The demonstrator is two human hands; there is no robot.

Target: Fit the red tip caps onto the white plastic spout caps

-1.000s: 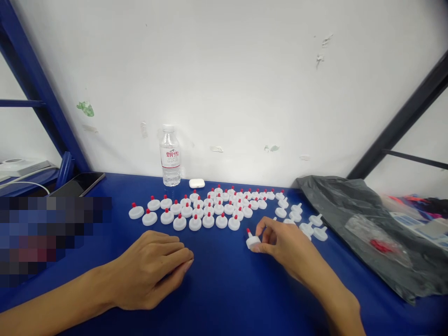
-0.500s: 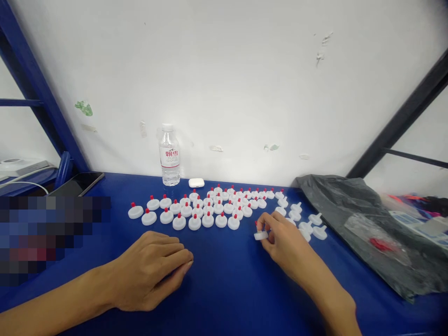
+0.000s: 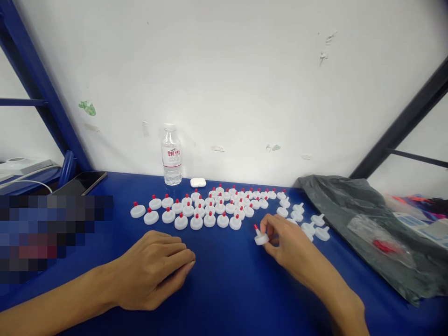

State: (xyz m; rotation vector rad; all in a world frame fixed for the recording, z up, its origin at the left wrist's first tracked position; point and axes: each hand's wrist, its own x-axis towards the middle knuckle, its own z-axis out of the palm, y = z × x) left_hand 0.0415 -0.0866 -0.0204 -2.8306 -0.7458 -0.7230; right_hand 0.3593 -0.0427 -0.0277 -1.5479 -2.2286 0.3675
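Note:
My right hand (image 3: 285, 235) pinches a white nozzle cap with a red tip (image 3: 261, 239) by the edge of its round base. That cap tilts to the left, its red tip in plain sight. My left hand (image 3: 159, 268) rests on the blue table with its fingers curled together; its palm is hidden, and no object shows in it. Beyond both hands stand several white nozzle caps with red tips (image 3: 209, 220) in loose rows. Just right of my right hand are several white nozzle caps without red tips (image 3: 322, 234).
A water bottle (image 3: 172, 158) and a small white case (image 3: 198, 182) stand near the wall. On the right a dark plastic bag (image 3: 350, 252) bears a clear bag with red pieces (image 3: 385, 245). A phone (image 3: 79, 183) lies at the left on the blue table (image 3: 224, 289).
My right fingers have shifted from the top of the held cap to the side of its base, and its red tip now shows. My left hand stays in place.

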